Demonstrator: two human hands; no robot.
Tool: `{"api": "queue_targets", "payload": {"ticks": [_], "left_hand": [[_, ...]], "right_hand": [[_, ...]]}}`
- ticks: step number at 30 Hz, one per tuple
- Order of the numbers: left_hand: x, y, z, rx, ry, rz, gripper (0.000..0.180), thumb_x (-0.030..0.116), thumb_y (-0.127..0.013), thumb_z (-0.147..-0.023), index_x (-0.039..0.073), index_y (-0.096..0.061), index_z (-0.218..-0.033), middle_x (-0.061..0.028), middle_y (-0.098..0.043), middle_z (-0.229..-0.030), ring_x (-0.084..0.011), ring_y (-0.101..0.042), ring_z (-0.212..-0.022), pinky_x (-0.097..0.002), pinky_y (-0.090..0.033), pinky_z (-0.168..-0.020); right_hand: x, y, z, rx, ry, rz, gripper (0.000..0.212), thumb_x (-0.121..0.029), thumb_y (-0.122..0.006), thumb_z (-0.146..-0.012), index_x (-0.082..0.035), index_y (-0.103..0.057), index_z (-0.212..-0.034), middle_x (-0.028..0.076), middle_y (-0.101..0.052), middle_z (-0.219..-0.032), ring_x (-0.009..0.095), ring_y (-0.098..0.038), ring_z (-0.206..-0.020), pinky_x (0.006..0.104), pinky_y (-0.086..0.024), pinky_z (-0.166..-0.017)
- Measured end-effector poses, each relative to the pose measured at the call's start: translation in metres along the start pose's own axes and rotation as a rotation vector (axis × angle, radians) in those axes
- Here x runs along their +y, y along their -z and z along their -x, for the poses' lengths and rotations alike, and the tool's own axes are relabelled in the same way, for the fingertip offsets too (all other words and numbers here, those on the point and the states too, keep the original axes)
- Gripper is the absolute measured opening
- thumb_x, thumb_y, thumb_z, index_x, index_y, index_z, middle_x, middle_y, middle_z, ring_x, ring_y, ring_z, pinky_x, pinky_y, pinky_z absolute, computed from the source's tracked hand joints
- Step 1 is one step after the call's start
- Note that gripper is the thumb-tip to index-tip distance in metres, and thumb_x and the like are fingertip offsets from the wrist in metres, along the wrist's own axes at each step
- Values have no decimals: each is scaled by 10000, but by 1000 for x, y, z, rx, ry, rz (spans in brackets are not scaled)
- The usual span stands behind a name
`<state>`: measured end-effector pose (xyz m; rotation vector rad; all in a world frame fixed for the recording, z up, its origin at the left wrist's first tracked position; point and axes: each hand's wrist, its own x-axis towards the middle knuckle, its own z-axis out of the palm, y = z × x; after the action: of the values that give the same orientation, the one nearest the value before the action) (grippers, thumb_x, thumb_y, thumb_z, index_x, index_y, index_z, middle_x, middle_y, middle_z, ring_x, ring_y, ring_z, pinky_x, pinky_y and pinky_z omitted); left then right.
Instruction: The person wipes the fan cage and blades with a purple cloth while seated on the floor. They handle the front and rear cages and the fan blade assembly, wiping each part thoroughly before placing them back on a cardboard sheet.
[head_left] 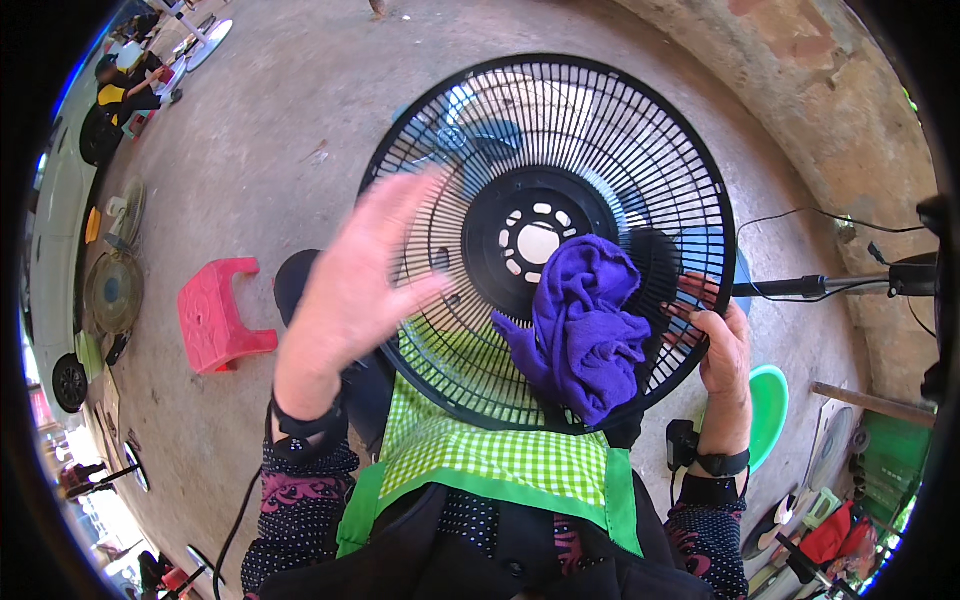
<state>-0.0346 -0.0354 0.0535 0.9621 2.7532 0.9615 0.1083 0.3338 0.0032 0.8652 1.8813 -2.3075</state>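
A round black fan grille (488, 240) with thin spokes and a solid hub plate stands tilted in front of me, above my lap. My right hand (728, 345) holds its rim at the right, thumb in front and fingers showing through the spokes behind. A crumpled purple cloth (590, 325) rests on the grille's lower middle, touched by neither hand. Over the grille's left side is my left hand (365, 270), blurred by motion, its thumb spread away from the fingers and nothing visible in it. Blue parts (490, 140) show behind the spokes.
A pink stool (215, 315) stands on the concrete floor to the left. Right of me are a green basin (768, 415) and a black pole (800, 287) with a cable. Another person (130, 85) sits far left, near a parked car (60, 220) and round fan grilles (113, 292).
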Motion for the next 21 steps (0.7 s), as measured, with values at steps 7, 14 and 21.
{"api": "queue_targets", "payload": {"ticks": [7,14,21], "left_hand": [[55,-82,-10,-361,-514,-196,611,266,-802,-737,177,-594,-1305,-174,-444,-1467,-366,-522,-1242,-433,-540,-898],[28,-61,-34,-187,-280,128,410,19,-671,-763,95,-624,-1163,-166,-591,-1216,-364,-612,-1065,-406,-527,-918],[80,-89,-76,368,-805,-107,301,220,-639,-803,116,-660,-1084,-97,-571,-1329,-268,-542,-1210,-422,-441,-964]], "right_hand": [[10,-33,-1,-289,242,-83,856,125,-428,-804,-56,-132,-1586,175,-503,-1419,261,-555,-1266,380,-481,-1031],[16,-51,-8,-286,238,-44,903,154,-388,-769,-98,-130,-1597,117,-544,-1345,194,-606,-1140,305,-540,-864],[35,-51,-9,-342,250,-41,826,135,-394,-819,-75,-142,-1577,96,-555,-1251,136,-592,-1001,267,-515,-812]]}}
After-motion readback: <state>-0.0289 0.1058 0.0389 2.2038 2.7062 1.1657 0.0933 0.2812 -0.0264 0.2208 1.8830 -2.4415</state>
